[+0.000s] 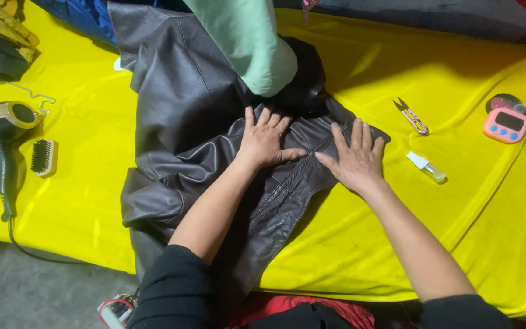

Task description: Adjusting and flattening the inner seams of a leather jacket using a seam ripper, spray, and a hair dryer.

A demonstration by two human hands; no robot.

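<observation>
from my remote seat i see both hands pressed flat on a dark brown leather jacket [184, 116] spread across a yellow padded table cover [445, 79]. my left hand [265, 139] lies palm down with fingers spread and thumb pointing toward the other hand; it grips nothing, only rests on the leather. my right hand [355, 157] is likewise open and flat, fingers fanned, its thumb aimed back at the left, sitting on the jacket's edge just where the leather meets the yellow cover. between the two thumbs runs a stitched seam of the jacket. just beyond the left fingertips a pale green sleeve [248, 42] comes down from above onto the jacket, next to a black bunched part of the garment [305, 79]. out past the right hand lie small thread snips [411, 116] and, nearer, a little clear bottle [427, 168]; farther right sits a pink digital timer [506, 124]. well off to the left of the left hand lie a hair dryer [1, 131] and a small brush [44, 156].
</observation>
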